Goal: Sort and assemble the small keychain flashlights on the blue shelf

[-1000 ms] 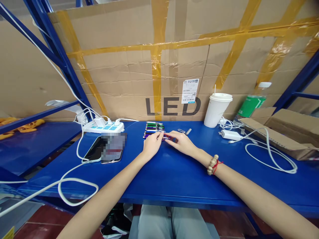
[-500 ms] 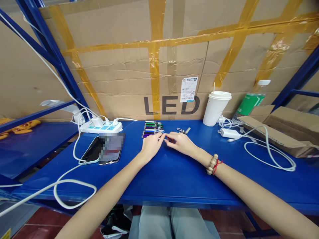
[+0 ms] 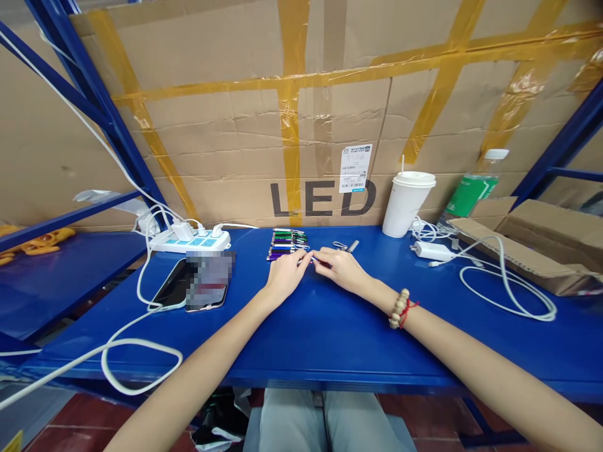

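Observation:
My left hand and my right hand meet fingertip to fingertip above the blue tabletop. Both are closed in a pinch around a small slim purplish thing, mostly covered by the fingers. Just behind my left hand lies a row of several slim metallic tubes in green, blue, purple and dark colours, with thin cord loops at their right ends. Beyond my right hand rests a small silver-grey stick beside a dark cord loop.
Left: a white power strip with plugs and cables, and two phones side by side. Right: a lidded white cup, a green-labelled bottle, a white charger with a coiled cable, and an open cardboard box. A large taped carton stands behind.
The view has shifted very slightly. My hands stay together in nearly the same place; the fingers of my right hand have turned a little around the small thing.

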A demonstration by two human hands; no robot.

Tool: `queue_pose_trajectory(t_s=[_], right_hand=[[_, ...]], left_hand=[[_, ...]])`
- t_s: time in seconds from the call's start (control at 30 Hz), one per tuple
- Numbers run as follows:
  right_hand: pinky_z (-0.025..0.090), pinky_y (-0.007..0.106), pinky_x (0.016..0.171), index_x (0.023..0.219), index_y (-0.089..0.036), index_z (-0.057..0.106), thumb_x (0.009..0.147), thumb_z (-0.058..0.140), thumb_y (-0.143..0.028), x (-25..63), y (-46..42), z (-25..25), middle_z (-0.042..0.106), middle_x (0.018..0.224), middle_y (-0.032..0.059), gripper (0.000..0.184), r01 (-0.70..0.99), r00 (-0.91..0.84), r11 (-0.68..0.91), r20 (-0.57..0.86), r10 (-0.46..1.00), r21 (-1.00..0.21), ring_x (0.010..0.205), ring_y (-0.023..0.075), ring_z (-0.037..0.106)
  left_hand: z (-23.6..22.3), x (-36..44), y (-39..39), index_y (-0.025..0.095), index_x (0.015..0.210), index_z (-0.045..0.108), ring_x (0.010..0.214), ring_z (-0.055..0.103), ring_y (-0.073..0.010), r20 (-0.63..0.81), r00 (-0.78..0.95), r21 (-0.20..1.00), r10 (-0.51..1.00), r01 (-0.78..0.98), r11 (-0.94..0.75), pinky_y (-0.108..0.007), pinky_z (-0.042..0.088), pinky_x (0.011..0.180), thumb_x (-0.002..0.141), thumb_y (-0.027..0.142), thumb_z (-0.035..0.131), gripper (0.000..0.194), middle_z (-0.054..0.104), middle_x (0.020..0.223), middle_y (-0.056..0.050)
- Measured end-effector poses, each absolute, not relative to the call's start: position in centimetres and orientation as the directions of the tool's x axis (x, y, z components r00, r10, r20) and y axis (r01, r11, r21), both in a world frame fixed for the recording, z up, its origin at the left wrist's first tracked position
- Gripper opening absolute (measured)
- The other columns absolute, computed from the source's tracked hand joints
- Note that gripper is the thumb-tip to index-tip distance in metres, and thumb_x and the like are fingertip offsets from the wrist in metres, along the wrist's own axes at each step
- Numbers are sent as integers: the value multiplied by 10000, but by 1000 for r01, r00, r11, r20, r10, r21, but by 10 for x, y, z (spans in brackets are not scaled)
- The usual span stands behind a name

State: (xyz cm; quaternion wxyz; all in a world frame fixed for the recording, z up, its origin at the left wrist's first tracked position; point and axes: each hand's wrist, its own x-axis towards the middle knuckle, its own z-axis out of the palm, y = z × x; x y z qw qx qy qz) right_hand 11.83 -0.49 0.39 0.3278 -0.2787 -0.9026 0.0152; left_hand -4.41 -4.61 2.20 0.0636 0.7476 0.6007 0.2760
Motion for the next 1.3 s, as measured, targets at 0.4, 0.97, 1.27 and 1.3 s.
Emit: queue_pose_trajectory(t_s=[0.4, 0.97, 1.27, 1.3], right_hand=[[421, 271, 645, 1073, -172, 629, 917, 389, -322, 120, 0, 7, 552, 751, 37, 323, 449, -334, 750, 686, 646, -487, 650, 149, 520], [450, 313, 724, 1227, -163, 533, 905, 381, -269, 155, 34, -6, 599, 982, 95, 371, 788, -237, 484, 539, 808, -380, 904, 223, 572], [440, 380, 801, 1172, -160, 583, 849, 433, -190, 158, 44, -18, 623, 1009, 110, 357, 783, -270, 523, 573, 774, -337, 932, 241, 552], [433, 399, 818, 1150, -165, 600, 834, 457, -189, 157, 42, -16, 621, 1041, 112, 348, 778, -262, 529, 591, 763, -339, 961, 252, 537]], left_hand=[[18, -41, -43, 216, 900, 576, 672, 595, -134, 293, 146, 655, 945, 689, -309, -219, 388, 608, 903, 426, 313, 337, 650, 772, 1], [16, -38, -44, 216, 902, 588, 616, 567, -132, 238, 88, 726, 967, 646, -237, -218, 373, 571, 829, 444, 457, 273, 626, 682, 17], [10, -43, -35, 204, 879, 501, 464, 456, -90, 258, -51, 835, 965, 513, -196, -196, 324, 513, 824, 429, 470, 233, 524, 537, 66], [10, -42, -36, 207, 882, 496, 465, 454, -90, 258, -43, 829, 965, 524, -198, -195, 322, 515, 824, 428, 469, 230, 523, 538, 69]])
